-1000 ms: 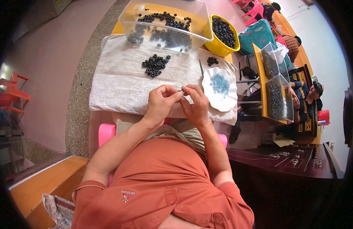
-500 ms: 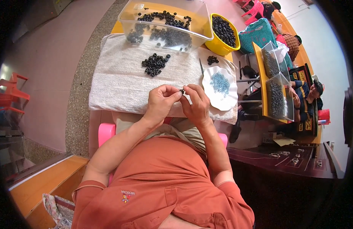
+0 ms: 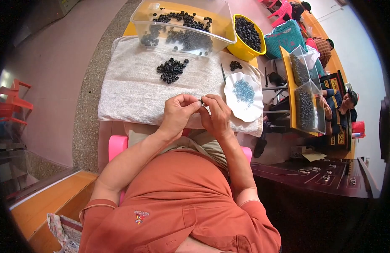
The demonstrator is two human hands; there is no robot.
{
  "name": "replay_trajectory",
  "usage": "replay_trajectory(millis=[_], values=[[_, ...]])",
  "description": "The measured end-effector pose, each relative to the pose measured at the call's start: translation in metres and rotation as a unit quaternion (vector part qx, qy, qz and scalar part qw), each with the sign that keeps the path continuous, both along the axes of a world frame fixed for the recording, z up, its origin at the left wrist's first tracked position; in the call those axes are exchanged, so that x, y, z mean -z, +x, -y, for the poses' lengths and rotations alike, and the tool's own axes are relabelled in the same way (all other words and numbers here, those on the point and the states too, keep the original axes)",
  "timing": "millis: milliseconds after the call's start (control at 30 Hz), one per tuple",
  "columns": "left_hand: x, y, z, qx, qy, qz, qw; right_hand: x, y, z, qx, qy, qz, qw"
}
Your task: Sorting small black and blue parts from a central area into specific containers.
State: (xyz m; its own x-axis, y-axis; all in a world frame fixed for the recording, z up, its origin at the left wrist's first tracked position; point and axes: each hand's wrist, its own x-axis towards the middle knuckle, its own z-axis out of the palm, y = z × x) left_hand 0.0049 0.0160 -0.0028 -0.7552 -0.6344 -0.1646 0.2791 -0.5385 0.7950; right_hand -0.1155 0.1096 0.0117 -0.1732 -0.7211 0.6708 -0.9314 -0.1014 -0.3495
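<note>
Above the near edge of the white towel (image 3: 136, 92), my left hand (image 3: 176, 113) pinches a small black ring-shaped part (image 3: 201, 102) between thumb and forefinger. My right hand (image 3: 217, 114) meets it there, thumb and forefinger pressed against the same part; fingertips hide most of it. Beyond my hands lies a heap of black ring-shaped parts (image 3: 171, 71), and a smaller group of black parts (image 3: 235, 65) sits farther right. To the right of my right hand, a white scalloped plate (image 3: 253, 113) holds small clear-blue pieces (image 3: 243, 92). A thin dark pointed tool (image 3: 223, 72) lies beside the plate.
At the table's far side stand a clear plastic bin (image 3: 182, 41) and a yellow tub (image 3: 241, 52), both with black parts. Off to the right, a person (image 3: 340, 105) sits by clear boxes (image 3: 305, 107) of dark parts. A red chair (image 3: 13, 101) is far left.
My hands stay almost in place, fingertips drawn slightly closer around the small black part. Nothing else on the towel has visibly moved.
</note>
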Motion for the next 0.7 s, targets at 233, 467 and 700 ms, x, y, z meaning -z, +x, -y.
replay_trajectory(millis=[233,467,700], values=[[-0.002,0.0001,0.0009,-0.003,0.006,-0.001,1.0,0.01,-0.0013,0.003,-0.001,-0.016,0.047,0.999],[-0.0003,0.0007,-0.0006,-0.006,0.013,-0.01,1.0,0.0067,-0.0054,0.0005,-0.015,0.006,0.079,0.997],[0.0008,-0.0006,-0.0014,-0.012,0.006,0.007,1.0,0.0009,-0.007,-0.0013,-0.005,0.041,0.047,0.998]])
